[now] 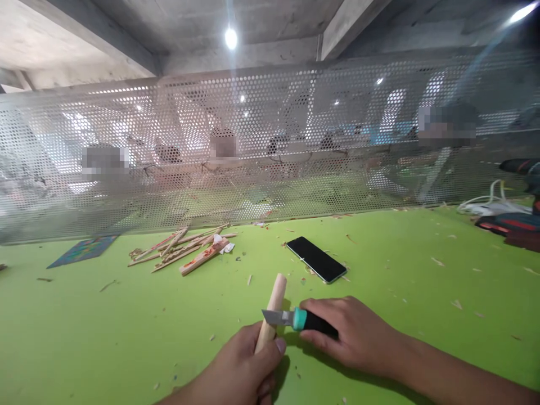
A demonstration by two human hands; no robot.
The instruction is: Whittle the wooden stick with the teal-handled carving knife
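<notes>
My left hand (242,368) is closed around the lower part of a pale, round wooden stick (277,291), which points up and slightly to the right. In my right hand (350,334) is a utility knife (300,319) with a black and teal handle. Its short metal blade lies across the stick, just above my left thumb; whether the edge bites into the wood I cannot tell. The stick's lower end is hidden inside my left hand.
A black phone (316,259) lies beyond my hands on the green tabletop (105,337). Thin wood sticks (185,247) and a stained wood piece (205,256) are left of it. A cordless drill (517,219) is at right, and a perforated metal screen (253,152) stands behind.
</notes>
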